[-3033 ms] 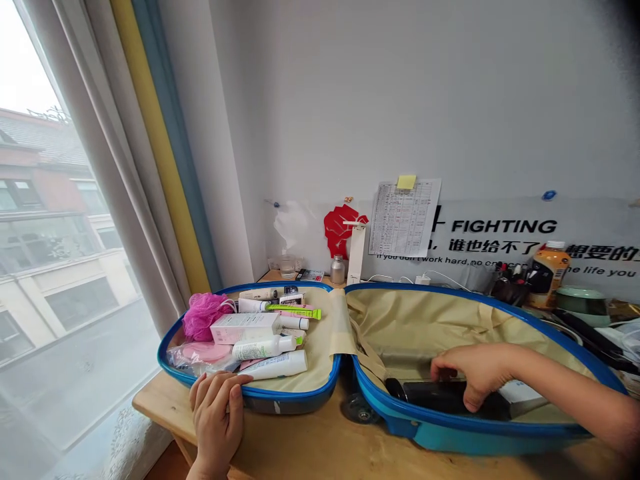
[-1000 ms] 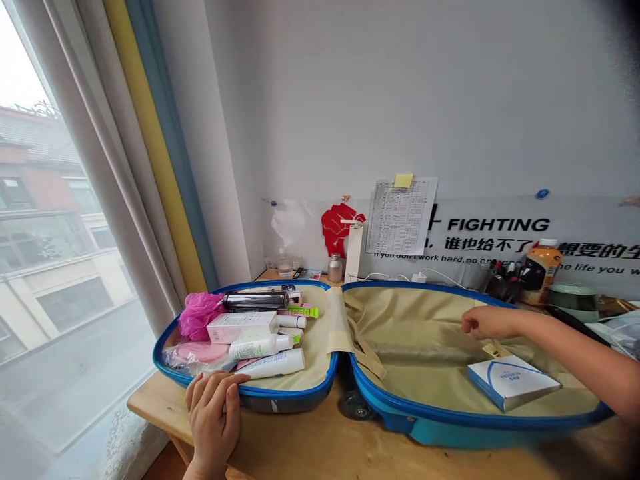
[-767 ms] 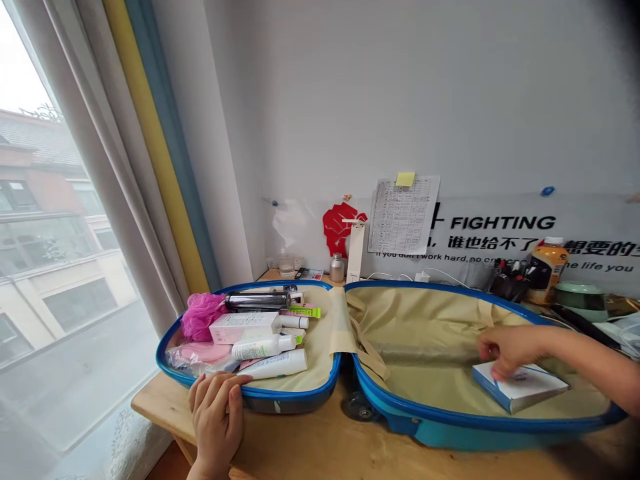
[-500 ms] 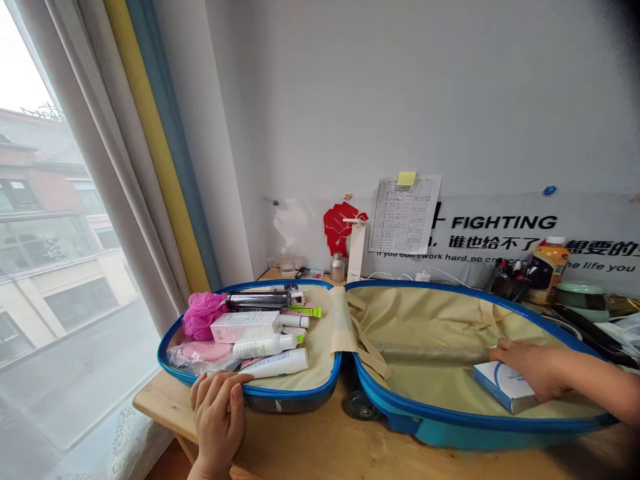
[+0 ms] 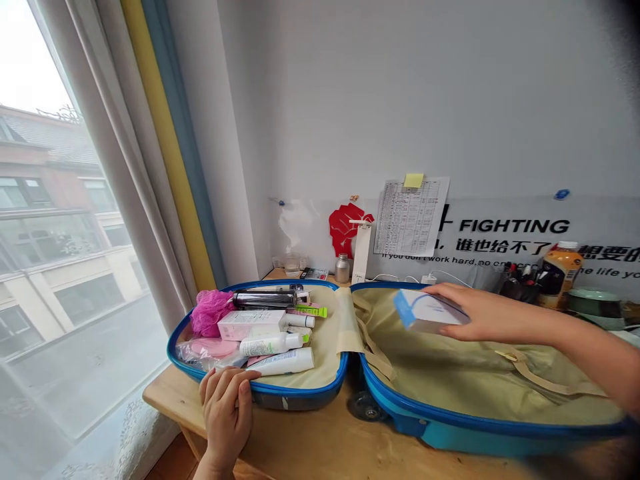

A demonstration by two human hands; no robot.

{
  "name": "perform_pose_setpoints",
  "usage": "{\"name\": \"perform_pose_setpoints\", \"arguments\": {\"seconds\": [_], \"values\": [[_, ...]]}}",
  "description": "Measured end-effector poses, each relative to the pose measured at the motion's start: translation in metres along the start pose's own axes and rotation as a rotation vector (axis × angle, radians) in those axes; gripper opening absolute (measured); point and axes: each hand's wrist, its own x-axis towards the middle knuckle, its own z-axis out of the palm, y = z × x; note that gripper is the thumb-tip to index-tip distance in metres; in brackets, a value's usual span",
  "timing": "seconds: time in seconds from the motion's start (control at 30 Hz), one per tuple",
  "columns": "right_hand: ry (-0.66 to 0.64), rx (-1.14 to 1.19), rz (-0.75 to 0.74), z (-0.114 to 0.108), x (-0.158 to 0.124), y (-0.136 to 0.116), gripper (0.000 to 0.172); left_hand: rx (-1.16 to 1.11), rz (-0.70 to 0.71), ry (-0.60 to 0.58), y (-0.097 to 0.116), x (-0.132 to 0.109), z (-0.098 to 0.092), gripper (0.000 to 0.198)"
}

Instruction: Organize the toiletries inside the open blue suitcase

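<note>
An open blue suitcase [image 5: 475, 417] with a beige lining lies on the wooden table. Above its right half, my right hand [image 5: 475, 313] grips a small white and blue box [image 5: 430, 310] by its right end. My left hand [image 5: 227, 407] is hooked over the front rim of the left half, fingers bent on the edge. Beside those fingers lies a white tube [image 5: 283, 362]. Behind it sit a white bottle [image 5: 270, 343], a pink and white box [image 5: 250, 325], a black cylinder [image 5: 265, 298] and a pink bath puff [image 5: 210, 312]. A plastic-wrapped pink item [image 5: 213, 348] lies at the left.
A suitcase wheel [image 5: 369, 405] shows between the halves. Behind the suitcase stand a small silver bottle [image 5: 343, 268] and a white lamp [image 5: 362, 252]. To the right are a pen holder [image 5: 520, 287], an orange drink bottle [image 5: 560, 273] and a green-lidded jar [image 5: 595, 302]. A curtained window is at left.
My right hand has lifted the white and blue box from the suitcase's right half and carried it up and to the left. My left hand stays on the rim. The view shifted slightly.
</note>
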Motion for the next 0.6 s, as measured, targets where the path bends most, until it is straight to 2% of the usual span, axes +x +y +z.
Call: {"name": "perform_pose_setpoints", "arguments": {"seconds": [0.03,0.1,0.33,0.5,0.6], "values": [[-0.121,0.055,-0.056,-0.001,0.007,-0.02,0.051,0.005,0.007,-0.005,-0.001,-0.001,0.0,0.026],[-0.244,0.115,-0.122,0.005,0.019,-0.059,0.055,0.011,0.008,-0.012,-0.003,-0.002,0.0,0.025],[-0.241,0.223,-0.229,0.051,0.062,-0.171,0.068,0.009,0.009,-0.012,-0.005,-0.004,0.003,0.025],[-0.294,0.29,-0.318,0.087,0.088,-0.244,0.069,0.018,0.006,-0.025,-0.007,-0.007,0.005,0.026],[-0.33,0.328,-0.339,0.109,0.098,-0.278,0.067,0.034,0.008,-0.028,-0.009,-0.009,0.005,0.027]]}}
